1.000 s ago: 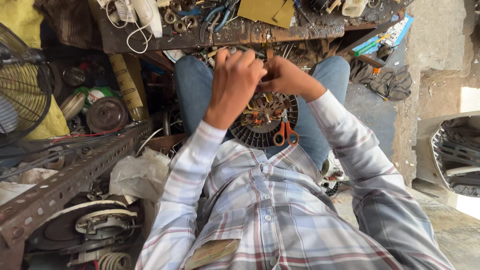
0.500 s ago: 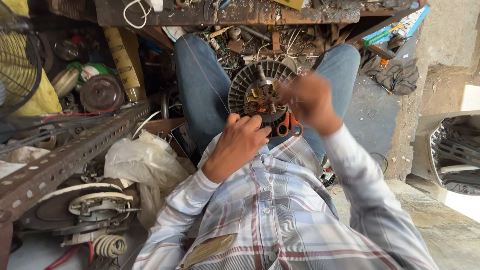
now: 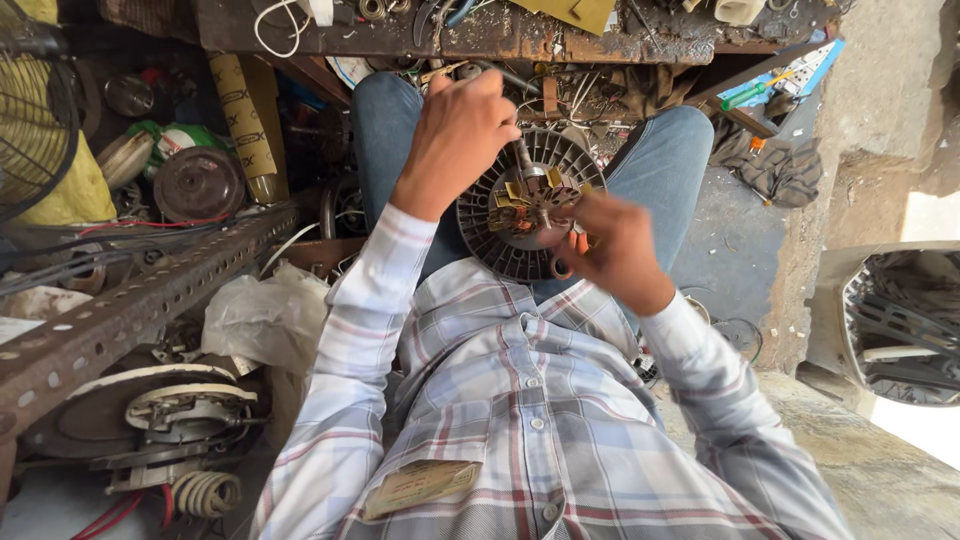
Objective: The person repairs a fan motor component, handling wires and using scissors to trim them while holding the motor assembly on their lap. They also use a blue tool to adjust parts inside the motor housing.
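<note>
The left hand [image 3: 460, 135] is closed in a fist at the upper left rim of the fan motor [image 3: 530, 205], which rests on the lap between the knees. The right hand [image 3: 615, 250], blurred, covers its lower right edge; its grip cannot be told.

Two hands: left hand [image 3: 458, 135], right hand [image 3: 615, 250]. One fan motor [image 3: 520, 215]. One green-handled screwdriver [image 3: 752, 93].

Plaid button-up shirt [image 3: 520, 430], blue jeans [image 3: 385, 130]
</note>
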